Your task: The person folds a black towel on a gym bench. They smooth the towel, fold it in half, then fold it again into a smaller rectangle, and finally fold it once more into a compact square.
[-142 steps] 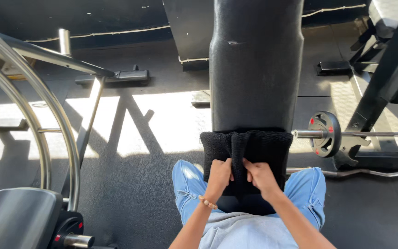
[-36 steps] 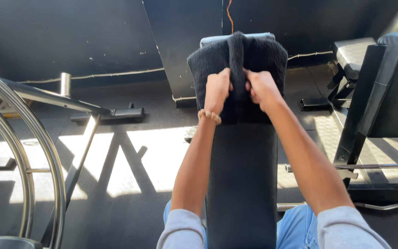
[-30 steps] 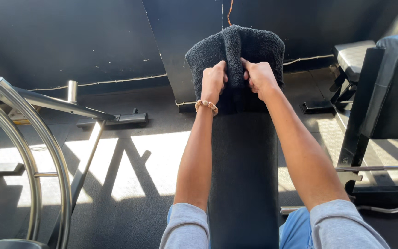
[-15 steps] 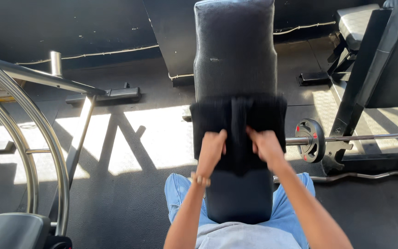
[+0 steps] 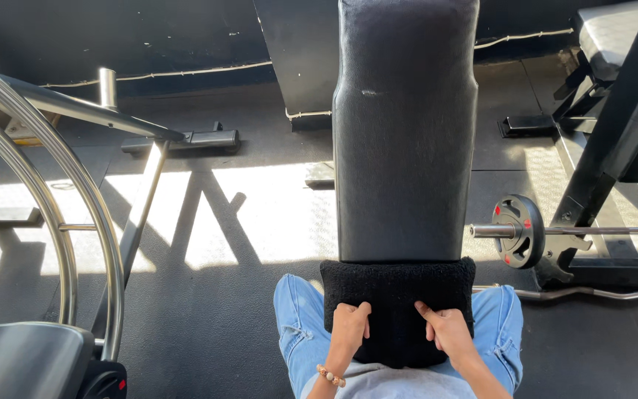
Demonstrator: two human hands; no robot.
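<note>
Left hand: nearest the camera, at about 6 o'clock; it rests on the near left part of the black towel, fingers curled down into the cloth and gripping it. A beaded bracelet sits at the wrist.
Right hand: just right of the left, apart from it; fingers bent onto the towel and clutching it, forefinger stretched toward 11 o'clock.
Black towel: spread across the near end of the padded bench, between the knees in blue jeans; its far edge lies straight across the pad.
Table: the black bench pad runs from the towel toward 12 o'clock; a pale scuff shows on its upper left.
3 o'clock: a barbell with a small black weight plate lies low, beside a dark rack frame; a curved bar lies on the floor nearer in.
9 o'clock: curved chrome machine rails and a grey seat pad at 8 o'clock.
Floor: dark rubber, with a bright sun patch at 10 o'clock.
Risk (judgement): the towel hangs over the pad's near edge; an uneven pull from one hand could bunch it or drag it off onto the floor.
Risk (judgement): the barbell end sits near the right knee; a sideways shift of the leg could knock it.
</note>
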